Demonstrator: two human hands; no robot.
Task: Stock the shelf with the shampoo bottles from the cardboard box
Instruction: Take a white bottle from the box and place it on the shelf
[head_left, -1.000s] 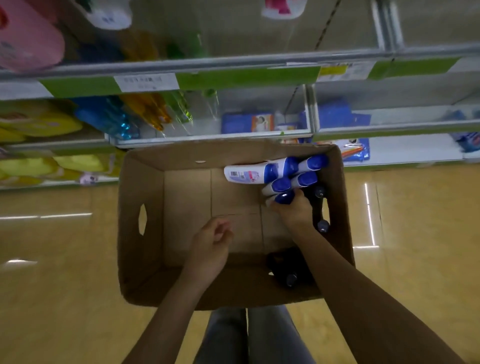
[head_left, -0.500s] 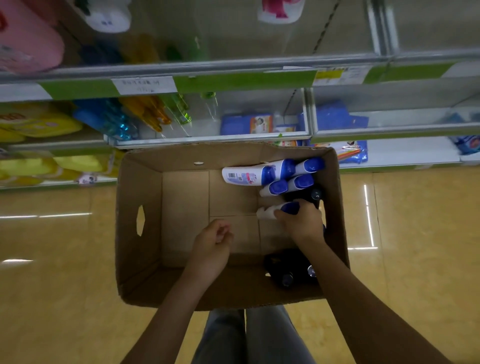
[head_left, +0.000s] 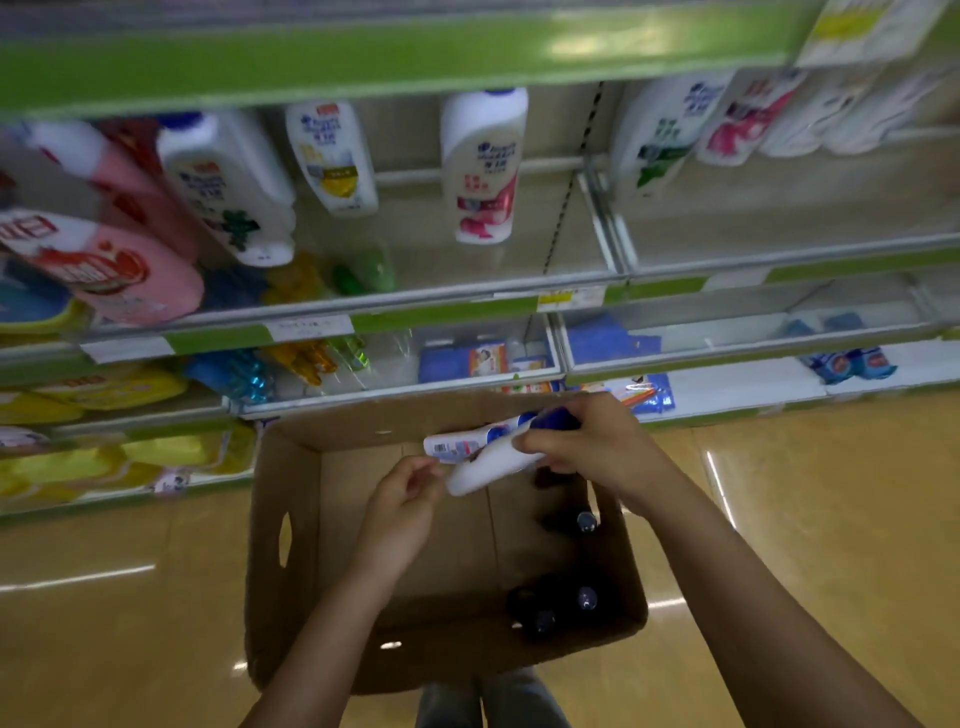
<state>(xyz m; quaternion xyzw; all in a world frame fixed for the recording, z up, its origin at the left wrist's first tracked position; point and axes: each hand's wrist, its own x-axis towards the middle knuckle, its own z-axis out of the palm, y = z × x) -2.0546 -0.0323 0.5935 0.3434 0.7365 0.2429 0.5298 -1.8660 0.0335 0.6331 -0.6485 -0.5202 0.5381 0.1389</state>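
- Shelf (head_left: 467, 306), 10 to 2 o'clock: I log large white and pink bottles standing on the middle tier, with open floor space toward 1 o'clock; blurred packs fill the tiers below.
- Cardboard box (head_left: 283, 525), 6 o'clock, on the floor: several dark-capped bottles (head_left: 586, 521) stand along its right wall.
- Left hand (head_left: 402, 499), centre: fingers loosely curled, gripping nothing, fingertips just beside the base of the lifted bottle.
- Shampoo bottle (head_left: 488, 467), white with blue cap: lying sideways in the air above the box, a second one (head_left: 457, 444) close behind it.
- Right hand (head_left: 597, 447), 1 o'clock of centre: wrapped round the bottles' cap end.
- Step, as I judge it: lifting out. Next I must turn the bottle upright and set it in a shelf gap.
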